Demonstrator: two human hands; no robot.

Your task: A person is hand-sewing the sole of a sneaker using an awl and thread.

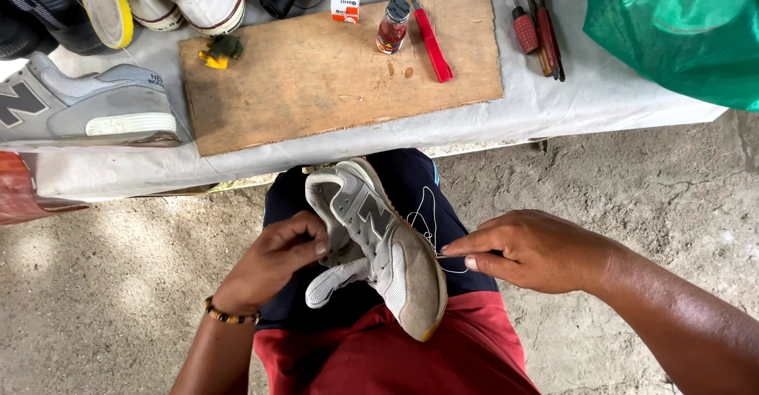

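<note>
Clearly the grey sneaker (379,245) rested on the person's lap, below the counter (553,106). Its thin white thread (427,213) looped loose and could have tangled or snapped if tugged hard. The left hand (277,257) clasped the heel and tongue; the right hand (530,249) pinched the thread, wrist level.

My left hand (278,257) grips a grey sneaker of matt suede and woven mesh (379,249); my right hand (528,250) pinches thin white thread (427,209). Ahead lies a rough, stained brown plywood board (332,71) on smooth grey cloth (553,106), beside a glossy green plastic bag (680,23). The concrete floor (632,181) looks gritty.
</note>
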